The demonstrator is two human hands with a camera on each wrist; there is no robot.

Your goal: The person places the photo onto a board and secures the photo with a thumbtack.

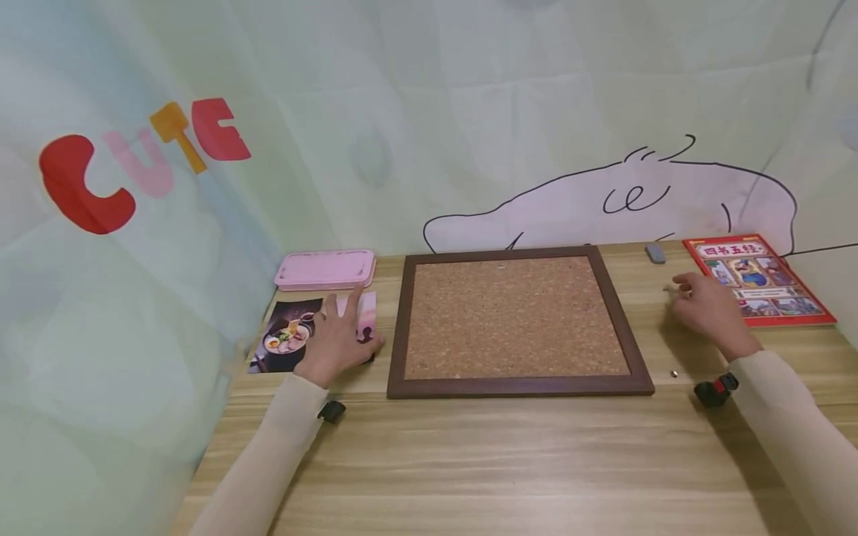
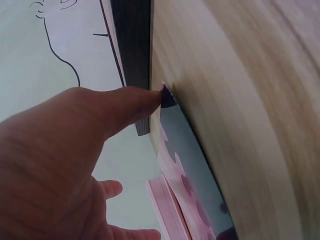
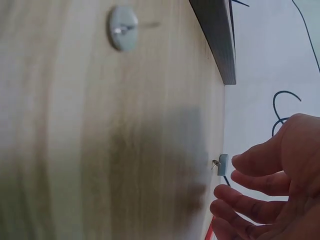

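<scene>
My left hand (image 1: 345, 324) lies flat on a pink spotted card (image 1: 367, 318) left of the cork board (image 1: 512, 316). In the left wrist view the thumb (image 2: 125, 107) touches the corner of that card (image 2: 182, 167). A food photo (image 1: 283, 341) lies beside it under the hand's edge. My right hand (image 1: 693, 296) hovers over the table right of the board, fingers (image 3: 255, 162) relaxed and holding nothing. A silver pushpin (image 3: 220, 164) lies just off the fingertips. Another pushpin (image 3: 122, 27) lies nearer the board's front corner (image 1: 674, 373).
A pink flat case (image 1: 325, 269) sits behind the cards at the back left. A red picture book (image 1: 760, 281) and a small grey eraser (image 1: 655, 253) lie at the back right. A printed cloth backdrop hangs behind the wooden table (image 1: 469, 461).
</scene>
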